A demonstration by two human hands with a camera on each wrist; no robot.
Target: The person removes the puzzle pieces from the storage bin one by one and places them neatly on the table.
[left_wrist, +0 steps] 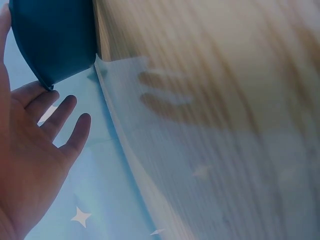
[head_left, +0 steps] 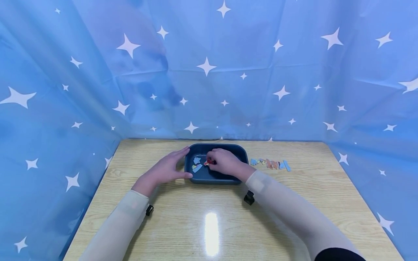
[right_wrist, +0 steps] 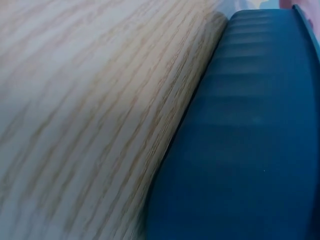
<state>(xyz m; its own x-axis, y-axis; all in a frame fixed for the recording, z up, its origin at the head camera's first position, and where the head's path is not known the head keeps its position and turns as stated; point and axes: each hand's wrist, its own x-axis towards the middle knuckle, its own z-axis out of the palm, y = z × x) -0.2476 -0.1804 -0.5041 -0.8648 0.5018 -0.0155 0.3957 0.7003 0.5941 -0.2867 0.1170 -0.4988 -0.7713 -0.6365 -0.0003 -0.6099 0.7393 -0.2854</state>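
A dark blue rectangular tray (head_left: 213,182) sits toward the back of the table. My left hand (head_left: 166,168) spans its left end, thumb by the near corner and fingers by the far one. In the left wrist view, the fingers of that left hand (left_wrist: 35,145) are spread, with fingertips right at the rim of the tray (left_wrist: 55,40). Reaching over the tray from the right, my right hand (head_left: 225,162) pinches a small red puzzle piece (head_left: 209,162) inside it. Other light blue and yellow puzzle pieces (head_left: 197,168) lie at the tray's left. The right wrist view shows mostly the tray's outer wall (right_wrist: 240,125).
Right of the tray, several blue, yellow and orange-brown puzzle pieces (head_left: 273,164) lie in a row on the wooden table (head_left: 183,224). A blue curtain (head_left: 209,98) with white stars hangs behind the table and along both sides.
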